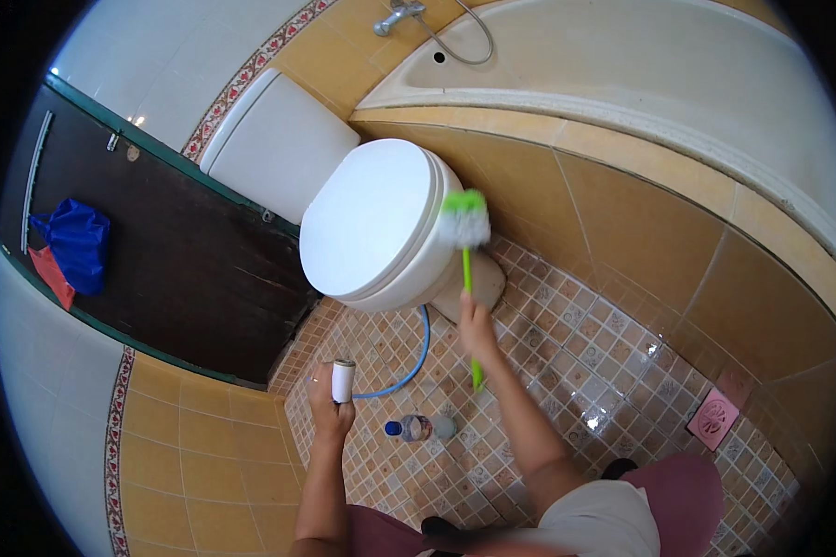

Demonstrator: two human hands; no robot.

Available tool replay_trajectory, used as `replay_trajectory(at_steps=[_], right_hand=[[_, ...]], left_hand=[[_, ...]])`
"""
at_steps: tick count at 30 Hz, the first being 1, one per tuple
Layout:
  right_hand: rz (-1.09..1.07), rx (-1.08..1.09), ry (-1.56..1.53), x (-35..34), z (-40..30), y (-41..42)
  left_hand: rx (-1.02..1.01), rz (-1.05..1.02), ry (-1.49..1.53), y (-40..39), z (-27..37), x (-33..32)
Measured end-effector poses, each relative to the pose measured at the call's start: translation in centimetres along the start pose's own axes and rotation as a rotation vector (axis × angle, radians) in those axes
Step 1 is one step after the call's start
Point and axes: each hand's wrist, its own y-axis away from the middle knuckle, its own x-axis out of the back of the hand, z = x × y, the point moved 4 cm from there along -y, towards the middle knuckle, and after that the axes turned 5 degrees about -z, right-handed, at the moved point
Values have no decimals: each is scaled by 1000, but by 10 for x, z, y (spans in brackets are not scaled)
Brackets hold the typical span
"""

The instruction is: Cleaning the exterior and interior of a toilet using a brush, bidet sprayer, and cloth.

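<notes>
My right hand (475, 324) grips the green handle of a toilet brush (467, 268). Its white and bright green head (465, 219) is blurred and appears against the outer side of the white toilet bowl (421, 289), below the rim. The toilet lid (369, 216) is down. My left hand (331, 404) is closed around a white cylindrical object (343, 381), whose exact kind I cannot tell. A blue hose (423, 351) runs from beneath the toilet towards that hand. Between my forearms, a clear plastic bottle (418, 427) with a blue cap is on the tiled floor.
A bathtub (599, 56) with a tiled side (641, 230) borders the right. The toilet tank (279, 146) stands by a dark door (181, 257), where a blue bag (80, 244) hangs. A pink floor drain cover (713, 419) lies at the right. The mosaic floor (585, 397) looks wet.
</notes>
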Motion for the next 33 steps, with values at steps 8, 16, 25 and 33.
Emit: replay_trajectory(at_steps=[8, 16, 25, 33], right_hand=[[58, 81, -24, 3, -11, -17], [-13, 152, -34, -11, -17, 6], [8, 22, -73, -50, 44, 65], [46, -23, -117, -3, 17, -5]], left_hand=[[19, -30, 4, 1, -10, -9], [10, -39, 20, 5, -14, 0], [114, -38, 62, 21, -34, 6], [5, -90, 12, 22, -30, -3]])
